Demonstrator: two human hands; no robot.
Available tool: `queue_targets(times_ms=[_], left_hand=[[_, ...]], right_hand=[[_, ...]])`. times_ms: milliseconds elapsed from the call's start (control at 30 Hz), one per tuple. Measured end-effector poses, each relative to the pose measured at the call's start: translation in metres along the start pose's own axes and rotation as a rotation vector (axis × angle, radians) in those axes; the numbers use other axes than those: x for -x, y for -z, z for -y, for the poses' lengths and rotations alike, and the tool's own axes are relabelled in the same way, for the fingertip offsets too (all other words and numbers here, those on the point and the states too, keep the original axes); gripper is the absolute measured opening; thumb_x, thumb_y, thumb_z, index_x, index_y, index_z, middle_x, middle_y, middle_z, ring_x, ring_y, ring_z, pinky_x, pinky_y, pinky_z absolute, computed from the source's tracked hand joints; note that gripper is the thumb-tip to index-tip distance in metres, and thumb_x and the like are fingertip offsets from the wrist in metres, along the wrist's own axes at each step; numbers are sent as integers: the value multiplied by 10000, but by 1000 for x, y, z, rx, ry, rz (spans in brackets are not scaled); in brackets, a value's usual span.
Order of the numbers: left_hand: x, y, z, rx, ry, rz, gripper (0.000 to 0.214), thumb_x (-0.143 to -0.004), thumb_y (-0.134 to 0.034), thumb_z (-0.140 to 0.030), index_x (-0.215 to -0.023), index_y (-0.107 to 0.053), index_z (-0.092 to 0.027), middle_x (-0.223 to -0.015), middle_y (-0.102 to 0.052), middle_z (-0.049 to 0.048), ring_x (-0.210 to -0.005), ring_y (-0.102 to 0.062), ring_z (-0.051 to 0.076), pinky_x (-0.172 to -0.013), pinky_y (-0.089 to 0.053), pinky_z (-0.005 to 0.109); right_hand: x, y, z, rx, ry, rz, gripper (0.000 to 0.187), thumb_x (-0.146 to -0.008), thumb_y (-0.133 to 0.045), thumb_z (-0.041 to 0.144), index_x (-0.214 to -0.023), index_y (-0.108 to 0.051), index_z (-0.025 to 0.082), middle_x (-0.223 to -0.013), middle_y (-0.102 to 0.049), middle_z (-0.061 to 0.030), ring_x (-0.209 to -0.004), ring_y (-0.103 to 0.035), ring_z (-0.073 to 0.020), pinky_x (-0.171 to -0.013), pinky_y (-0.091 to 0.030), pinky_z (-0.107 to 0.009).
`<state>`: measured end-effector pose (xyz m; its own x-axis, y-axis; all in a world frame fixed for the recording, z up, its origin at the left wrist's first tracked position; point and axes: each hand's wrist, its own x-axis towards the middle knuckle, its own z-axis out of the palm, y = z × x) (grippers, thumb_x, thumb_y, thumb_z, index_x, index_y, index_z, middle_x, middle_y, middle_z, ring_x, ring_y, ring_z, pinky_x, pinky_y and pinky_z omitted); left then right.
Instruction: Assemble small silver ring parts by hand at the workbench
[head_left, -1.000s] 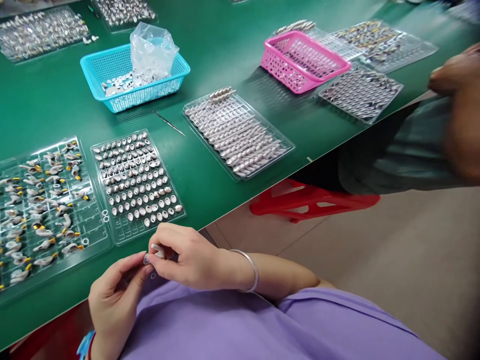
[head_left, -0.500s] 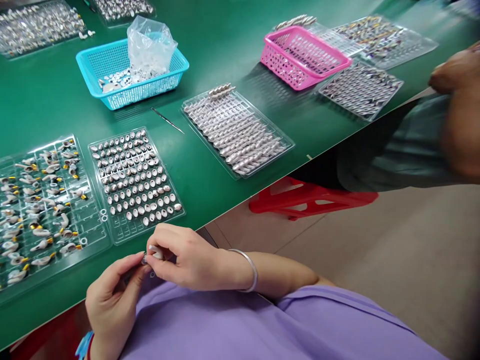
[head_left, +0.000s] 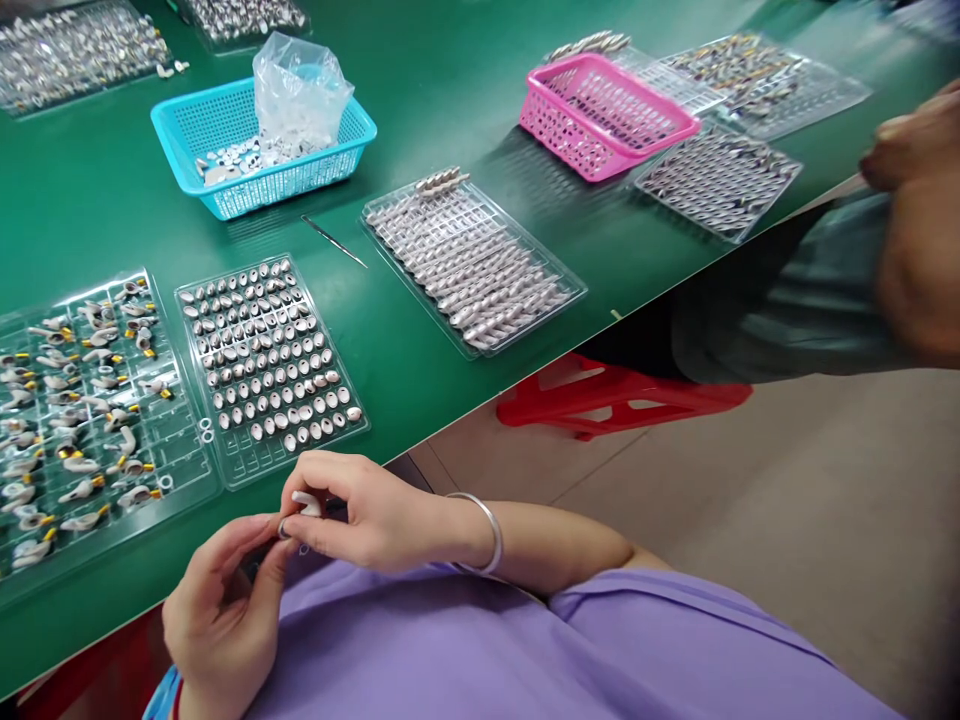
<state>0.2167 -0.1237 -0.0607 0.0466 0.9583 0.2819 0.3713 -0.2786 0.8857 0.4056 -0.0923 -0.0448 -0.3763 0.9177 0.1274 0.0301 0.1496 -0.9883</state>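
My right hand [head_left: 367, 515] pinches a small white earbud-shaped part [head_left: 306, 503] just off the near edge of the green table [head_left: 450, 100]. My left hand [head_left: 221, 615] meets it from below, its fingertips closed on a tiny ring-like piece [head_left: 285, 526] at the part's end. Directly beyond the hands lies a clear tray of small silver caps [head_left: 266, 360]. Left of that sits a clear tray of white parts with yellow tips [head_left: 82, 400].
A clear tray of long silver pieces [head_left: 472, 265] lies to the right, with tweezers [head_left: 334, 242] behind the cap tray. A blue basket with a plastic bag [head_left: 262, 145] and a pink basket [head_left: 604, 115] stand farther back. Another person's arm [head_left: 911, 230] and a red stool [head_left: 622, 395] are at right.
Both hands have shifted slightly left and down while staying pinched together on the small part. The view has drifted a little.
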Motion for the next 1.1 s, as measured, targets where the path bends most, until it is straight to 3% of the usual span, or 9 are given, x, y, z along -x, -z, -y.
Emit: queue_targets(times_ms=[100,233,333,500,900,967,1100], left_hand=[[-2,1,-3,34,60,32,420,-726,-742,-32,-1079,-679,-249,-878,-787,-48,-742,-746,112,-725,-589,149],[-5,2,-3,12,169,148,300,-758,-749,-113,-1010,-725,-275,-875,-789,-56,-721,-735,95,-712,-579,121],[-7,2,-2,61,237,144,242,-758,-762,-157,-967,-737,-277,-857,-791,-53,-695,-734,101,-682,-586,124],[-6,1,-1,108,315,121,237,-734,-787,-180,-946,-736,-274,-827,-781,-51,-684,-725,104,-675,-585,130],[-8,4,3,-10,26,163,268,-781,-719,-85,-968,-731,-276,-865,-758,-37,-739,-701,115,-714,-573,178],[-13,7,1,-9,30,191,239,-792,-712,-98,-964,-724,-264,-855,-747,-28,-732,-693,117,-697,-571,178],[-24,15,-4,-44,6,258,178,-828,-677,-128,-971,-700,-233,-866,-705,5,-723,-667,128,-651,-563,193]], right_hand=[[-1,-1,-4,-70,-52,19,131,-844,-626,234,-802,-530,155,-735,-476,29,-665,-438,-87,-622,-380,-208],[-1,2,-11,-270,-205,92,137,-840,-617,259,-842,-536,148,-738,-474,35,-652,-430,-80,-604,-372,-209],[-2,6,-13,-395,-281,151,132,-818,-606,226,-901,-553,137,-759,-495,30,-660,-443,-80,-611,-376,-214],[-2,7,-11,-429,-319,147,122,-800,-606,219,-880,-568,135,-735,-488,40,-645,-434,-73,-604,-359,-214],[0,-13,-19,-568,-382,-15,118,-748,-658,173,-772,-548,140,-664,-468,67,-589,-401,-51,-550,-331,-192],[-2,-7,-18,-560,-365,25,148,-766,-684,223,-803,-573,132,-682,-486,62,-611,-424,-54,-584,-352,-197],[-8,18,-13,-522,-390,246,373,-783,-723,415,-983,-627,115,-842,-601,4,-761,-543,-83,-743,-433,-228]])
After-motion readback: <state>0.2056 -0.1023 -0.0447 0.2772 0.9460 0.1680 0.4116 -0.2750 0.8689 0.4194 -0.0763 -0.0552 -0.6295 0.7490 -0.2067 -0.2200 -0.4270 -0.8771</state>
